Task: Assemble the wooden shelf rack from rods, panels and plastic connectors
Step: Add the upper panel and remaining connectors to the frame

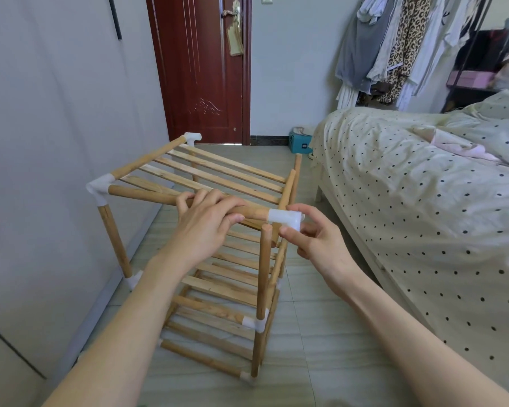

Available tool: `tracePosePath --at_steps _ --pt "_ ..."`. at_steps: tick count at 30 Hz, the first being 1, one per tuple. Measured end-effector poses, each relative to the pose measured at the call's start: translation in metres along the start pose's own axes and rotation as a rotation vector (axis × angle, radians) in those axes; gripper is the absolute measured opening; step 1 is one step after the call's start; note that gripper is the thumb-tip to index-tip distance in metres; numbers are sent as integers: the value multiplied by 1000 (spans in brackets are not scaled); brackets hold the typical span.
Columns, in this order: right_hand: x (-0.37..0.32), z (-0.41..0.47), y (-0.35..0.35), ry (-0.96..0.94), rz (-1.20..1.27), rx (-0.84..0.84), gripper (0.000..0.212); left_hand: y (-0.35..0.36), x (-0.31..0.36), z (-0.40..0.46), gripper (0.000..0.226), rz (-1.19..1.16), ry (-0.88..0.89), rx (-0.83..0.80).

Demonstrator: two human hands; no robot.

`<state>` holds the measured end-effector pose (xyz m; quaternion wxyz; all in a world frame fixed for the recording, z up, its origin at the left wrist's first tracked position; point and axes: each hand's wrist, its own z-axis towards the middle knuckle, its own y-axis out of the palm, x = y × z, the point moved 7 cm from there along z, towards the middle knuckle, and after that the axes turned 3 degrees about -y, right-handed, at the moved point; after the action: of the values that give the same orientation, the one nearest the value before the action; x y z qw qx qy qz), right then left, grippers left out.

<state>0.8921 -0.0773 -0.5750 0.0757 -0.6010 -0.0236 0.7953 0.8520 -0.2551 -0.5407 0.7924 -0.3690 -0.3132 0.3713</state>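
A wooden shelf rack [218, 292] stands on the tiled floor, with slatted lower shelves and white plastic connectors at its joints. Its top slatted panel [215, 174] sits tilted, raised at the near right. My left hand [209, 218] grips the panel's front rod [147, 195]. A white corner connector [285, 218] caps that rod's right end, and my right hand [312, 242] pinches it with thumb and fingers. The connector hovers just above and to the right of the bare top of the near-right upright rod [263, 271]. Another bare upright [297, 168] stands at the far right.
A bed [423, 201] with a dotted sheet lies close on the right. A pale wall [56, 142] runs along the left. A dark red door [200, 69] is ahead, a teal box [299, 143] is by the bed's far corner, and clothes [394, 45] hang at the back right.
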Motion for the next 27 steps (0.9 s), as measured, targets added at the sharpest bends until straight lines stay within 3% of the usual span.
tracePosePath --at_steps 8,16,23,27 --pt "-4 4 2 -85 16 -39 27 -1 -2 0 27 -7 -3 23" --pt "-21 -3 9 -181 -151 -65 32 -1 -1 1 26 -21 -21 19" --pt "-21 -1 12 -149 -119 -13 50 -6 -3 3 24 -69 -16 41" --pt "-24 2 18 -114 -20 -39 40 -8 -3 3 24 -91 -14 59"
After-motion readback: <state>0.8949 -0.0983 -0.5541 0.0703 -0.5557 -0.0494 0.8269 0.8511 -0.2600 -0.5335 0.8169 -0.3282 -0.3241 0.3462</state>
